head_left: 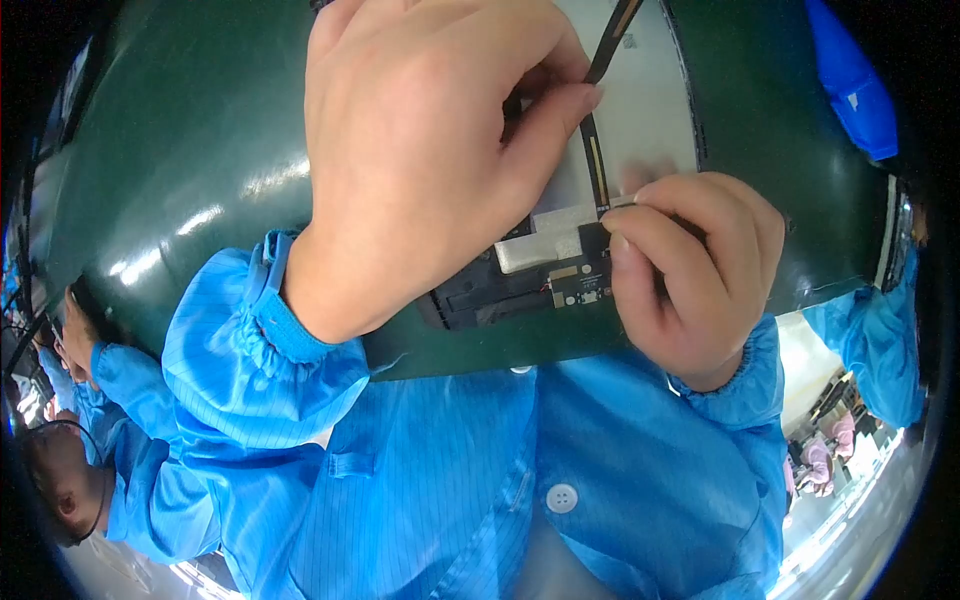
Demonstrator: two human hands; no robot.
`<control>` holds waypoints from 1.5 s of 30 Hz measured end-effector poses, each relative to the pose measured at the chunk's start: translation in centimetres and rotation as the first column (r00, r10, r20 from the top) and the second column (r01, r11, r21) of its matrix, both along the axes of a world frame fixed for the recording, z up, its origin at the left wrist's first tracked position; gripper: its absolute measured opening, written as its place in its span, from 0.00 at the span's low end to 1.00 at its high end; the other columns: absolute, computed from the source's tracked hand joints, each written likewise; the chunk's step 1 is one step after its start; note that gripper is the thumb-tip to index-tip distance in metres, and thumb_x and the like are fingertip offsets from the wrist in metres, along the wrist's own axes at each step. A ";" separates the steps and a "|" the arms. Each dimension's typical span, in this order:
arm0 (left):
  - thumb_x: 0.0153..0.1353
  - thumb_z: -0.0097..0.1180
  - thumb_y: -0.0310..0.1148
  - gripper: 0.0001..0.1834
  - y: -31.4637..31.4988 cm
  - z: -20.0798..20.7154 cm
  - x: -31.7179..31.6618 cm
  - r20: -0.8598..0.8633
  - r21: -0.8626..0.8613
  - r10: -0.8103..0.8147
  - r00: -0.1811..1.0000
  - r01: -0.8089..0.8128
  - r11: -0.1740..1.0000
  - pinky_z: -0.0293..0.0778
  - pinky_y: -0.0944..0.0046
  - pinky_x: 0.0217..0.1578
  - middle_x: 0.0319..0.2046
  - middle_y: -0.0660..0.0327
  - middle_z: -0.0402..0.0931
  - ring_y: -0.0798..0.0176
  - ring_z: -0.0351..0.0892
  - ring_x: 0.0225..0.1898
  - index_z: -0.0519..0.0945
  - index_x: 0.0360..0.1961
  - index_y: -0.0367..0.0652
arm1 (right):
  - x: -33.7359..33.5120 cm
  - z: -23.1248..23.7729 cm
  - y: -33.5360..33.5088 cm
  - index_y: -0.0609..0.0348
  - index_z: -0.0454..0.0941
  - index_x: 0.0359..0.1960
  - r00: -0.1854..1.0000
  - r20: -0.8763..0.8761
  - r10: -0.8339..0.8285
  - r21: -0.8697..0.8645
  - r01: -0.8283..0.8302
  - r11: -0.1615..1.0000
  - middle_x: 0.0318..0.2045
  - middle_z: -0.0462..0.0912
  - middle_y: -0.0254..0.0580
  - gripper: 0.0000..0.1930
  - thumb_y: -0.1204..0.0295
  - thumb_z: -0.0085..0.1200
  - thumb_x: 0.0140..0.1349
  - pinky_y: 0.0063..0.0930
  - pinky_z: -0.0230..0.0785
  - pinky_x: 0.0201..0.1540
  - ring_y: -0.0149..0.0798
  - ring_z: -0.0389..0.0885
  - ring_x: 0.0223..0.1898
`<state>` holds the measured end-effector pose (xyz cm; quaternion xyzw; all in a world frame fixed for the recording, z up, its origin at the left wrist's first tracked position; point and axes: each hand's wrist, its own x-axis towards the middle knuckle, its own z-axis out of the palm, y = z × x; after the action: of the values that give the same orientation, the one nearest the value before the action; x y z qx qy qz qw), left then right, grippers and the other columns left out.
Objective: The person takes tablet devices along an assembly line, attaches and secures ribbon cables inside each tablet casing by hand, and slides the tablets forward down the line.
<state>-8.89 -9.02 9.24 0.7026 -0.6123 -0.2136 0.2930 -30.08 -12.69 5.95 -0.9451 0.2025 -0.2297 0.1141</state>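
A narrow black flex cable (pixel 598 160) with gold-coloured strips runs over a flat electronic device with a pale silvery panel (pixel 650 100). My left hand (pixel 420 150) reaches over the device, its thumb and forefinger closed on the cable partway along. Lower down, my right hand (pixel 700 260) pinches near the cable's bottom end, by a pale grey pad (pixel 540 248). What exactly lies between those right fingertips is hidden. A small circuit board (pixel 580 287) sits at the device's near black edge (pixel 465 300), just left of my right thumb. My left hand covers the device's left part.
The device lies on a dark green work surface (pixel 230 130), whose near edge runs before my blue coat. A bright blue object (pixel 855 85) lies at the far right. Another person in blue (pixel 130 400) works at the left, and a blue sleeve (pixel 875 340) shows at the right.
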 end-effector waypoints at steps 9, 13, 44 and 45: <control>0.47 0.68 0.30 0.08 0.8 -4.1 -0.6 0.137 -0.358 -0.013 0.990 0.062 0.932 0.64 0.58 0.39 0.22 0.64 0.75 0.57 0.73 0.29 0.81 0.28 0.45 | 0.0 0.9 0.5 0.54 0.80 0.35 0.988 -0.153 0.037 -0.164 -0.062 0.985 0.46 0.87 0.35 0.05 0.70 0.56 0.59 0.37 0.60 0.60 0.43 0.81 0.54; 0.49 0.67 0.31 0.16 1.0 -4.6 -0.6 0.186 -0.421 0.060 0.981 0.025 0.907 0.65 0.58 0.48 0.26 0.66 0.77 0.59 0.75 0.33 0.81 0.41 0.43 | -0.2 2.0 2.7 0.54 0.79 0.40 0.956 -0.289 -0.051 -0.212 -0.012 0.977 0.48 0.86 0.35 0.09 0.67 0.55 0.60 0.43 0.47 0.68 0.44 0.77 0.59; 0.71 0.41 0.39 0.39 4.8 -7.6 2.4 -0.435 -0.358 0.236 0.869 -0.407 0.840 0.33 0.50 0.72 0.75 0.44 0.40 0.47 0.36 0.76 0.39 0.73 0.29 | 14.7 -1.9 -11.4 0.68 0.55 0.70 0.797 0.371 -0.476 0.928 -0.335 0.163 0.68 0.64 0.55 0.32 0.77 0.48 0.64 0.33 0.56 0.68 0.44 0.66 0.67; 0.71 0.41 0.39 0.38 4.6 -7.0 2.3 -0.474 -0.349 0.247 0.845 -0.437 0.829 0.35 0.51 0.72 0.74 0.44 0.42 0.47 0.37 0.75 0.40 0.73 0.30 | 17.2 -2.5 -13.6 0.68 0.54 0.70 0.788 0.375 -0.488 0.927 -0.321 0.195 0.68 0.64 0.55 0.32 0.76 0.49 0.64 0.34 0.56 0.68 0.45 0.65 0.67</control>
<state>-6.60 -4.45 2.21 0.6565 -0.4301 -0.1529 0.6006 -12.93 -26.29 3.46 -0.5072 0.3074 -0.3428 0.7285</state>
